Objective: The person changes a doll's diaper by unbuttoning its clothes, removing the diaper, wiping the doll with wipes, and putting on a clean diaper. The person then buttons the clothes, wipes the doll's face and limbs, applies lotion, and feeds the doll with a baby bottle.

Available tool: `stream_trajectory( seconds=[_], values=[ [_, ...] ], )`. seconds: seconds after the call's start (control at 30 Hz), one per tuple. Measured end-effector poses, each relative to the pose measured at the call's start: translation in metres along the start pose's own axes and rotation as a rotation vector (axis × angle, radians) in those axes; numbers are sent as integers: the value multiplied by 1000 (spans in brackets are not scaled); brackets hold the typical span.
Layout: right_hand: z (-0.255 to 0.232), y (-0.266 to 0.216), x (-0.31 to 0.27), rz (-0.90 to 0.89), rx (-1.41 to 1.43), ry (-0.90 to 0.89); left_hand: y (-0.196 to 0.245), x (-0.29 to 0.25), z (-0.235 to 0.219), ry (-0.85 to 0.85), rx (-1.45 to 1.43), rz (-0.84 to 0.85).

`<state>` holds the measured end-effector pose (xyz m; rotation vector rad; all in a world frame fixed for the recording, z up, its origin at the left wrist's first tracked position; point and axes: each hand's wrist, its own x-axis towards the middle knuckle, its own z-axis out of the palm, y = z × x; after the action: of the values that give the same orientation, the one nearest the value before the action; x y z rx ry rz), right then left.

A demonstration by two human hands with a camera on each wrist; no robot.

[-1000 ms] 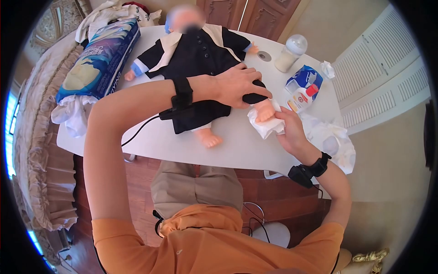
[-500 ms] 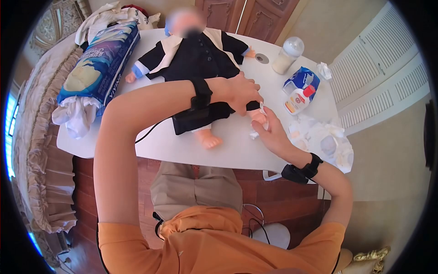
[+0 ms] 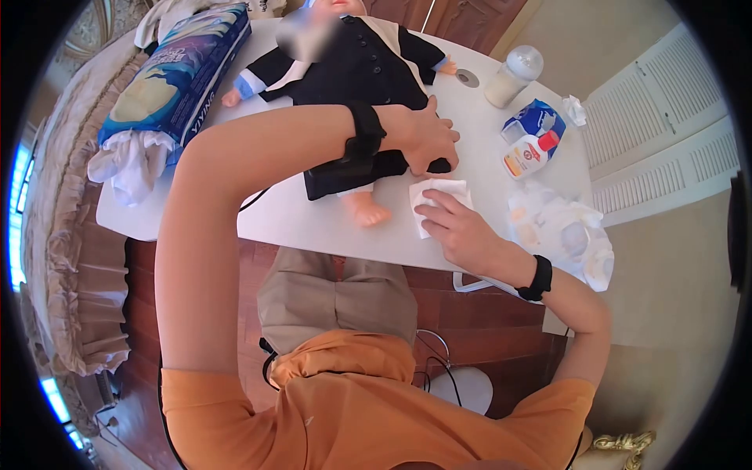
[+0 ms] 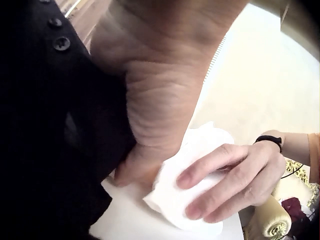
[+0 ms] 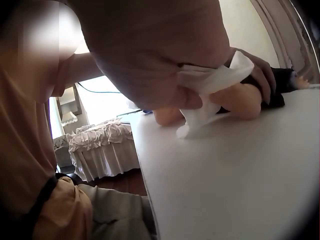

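Observation:
A baby doll in a black jacket (image 3: 352, 78) with cream lapels lies on its back on the white table. My left hand (image 3: 427, 141) grips the doll's leg on the right through the black trouser cloth, just above the ankle. A white wipe (image 3: 440, 190) is draped over that leg's foot, which it hides in the head view. My right hand (image 3: 470, 239) holds the wipe around the foot, fingers on top and thumb underneath. Part of the foot (image 5: 242, 102) shows beside the wipe in the right wrist view. The doll's other foot (image 3: 366, 210) lies bare on the table.
A blue diaper package (image 3: 176, 78) lies at the left table edge. To the right stand a milk bottle (image 3: 513, 76), a blue wipes pack (image 3: 536, 119) and a white red-capped bottle (image 3: 525, 157). Crumpled white material (image 3: 564, 231) lies at the right corner.
My right hand has turned from the foot's side to palm-down, spreading the wipe over the foot. My left hand keeps its grip on the leg. The head view has tilted lower.

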<state>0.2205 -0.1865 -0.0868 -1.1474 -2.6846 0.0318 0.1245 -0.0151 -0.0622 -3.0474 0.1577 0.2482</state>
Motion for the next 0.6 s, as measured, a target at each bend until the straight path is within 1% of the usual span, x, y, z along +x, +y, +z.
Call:
stream_trajectory(
  seconds=[0.03,0.1,0.13,0.2,0.23,0.27,0.33,0.4,0.47,0.53,0.6],
  values=[
    [0,1,0,-3,1,0,0,0,2,-1,0,-2],
    [0,0,-1,-92,-94,44,3,-2,7,161,-27,68],
    [0,-1,-3,-96,-91,41,6,0,9,163,-31,63],
    [2,-3,-5,-218,-99,84,15,5,11,203,0,294],
    [4,-2,-7,-216,-93,81,20,6,10,136,30,293],
    [6,0,-9,-243,-97,80,20,8,9,138,24,296],
    [6,5,-15,-260,-99,72,23,12,4,-47,-34,216],
    [3,15,-17,-133,-81,-15,24,13,1,-62,-66,213],
    [0,20,-19,-116,-94,-41,23,11,1,-83,-96,206],
    [-1,21,-18,-105,-105,-66,22,9,3,-4,-80,235],
    [-1,21,-16,-136,-144,-2,23,8,2,-7,-87,234]
  ],
)
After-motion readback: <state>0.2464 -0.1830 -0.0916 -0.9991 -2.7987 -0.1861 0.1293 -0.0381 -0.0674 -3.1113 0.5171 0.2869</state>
